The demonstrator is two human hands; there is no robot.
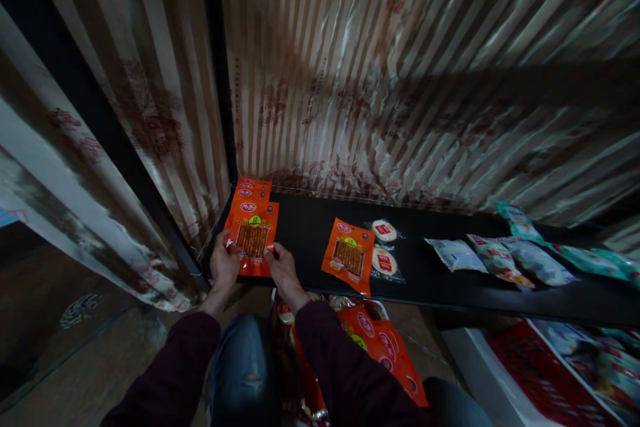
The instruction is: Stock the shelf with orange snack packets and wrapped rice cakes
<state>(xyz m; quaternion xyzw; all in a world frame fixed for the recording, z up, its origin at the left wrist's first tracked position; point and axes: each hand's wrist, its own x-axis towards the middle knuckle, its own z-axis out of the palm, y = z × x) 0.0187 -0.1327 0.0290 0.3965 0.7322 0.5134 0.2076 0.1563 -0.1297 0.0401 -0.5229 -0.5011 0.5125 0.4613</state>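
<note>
An orange snack packet (pixel 253 233) with a clear window showing brown sticks lies at the left end of the black shelf, on top of other orange packets (pixel 245 188) whose upper edges show behind it. My left hand (pixel 224 259) pinches its lower left edge. At its lower right corner, the fingers of my right hand (pixel 283 269) close on the same packet. Another orange packet (pixel 349 256) rests flat farther right, beside two round white items (pixel 384 231) in clear wrappers.
Several white and green bags (pixel 500 257) lie on the right of the black shelf (pixel 300 227). Below it, more orange packets (pixel 383 347) fill a container between my knees. A red basket (pixel 537 367) stands lower right. Dark metal posts (pixel 217 67) and striped sheeting (pixel 350 80) bound the shelf.
</note>
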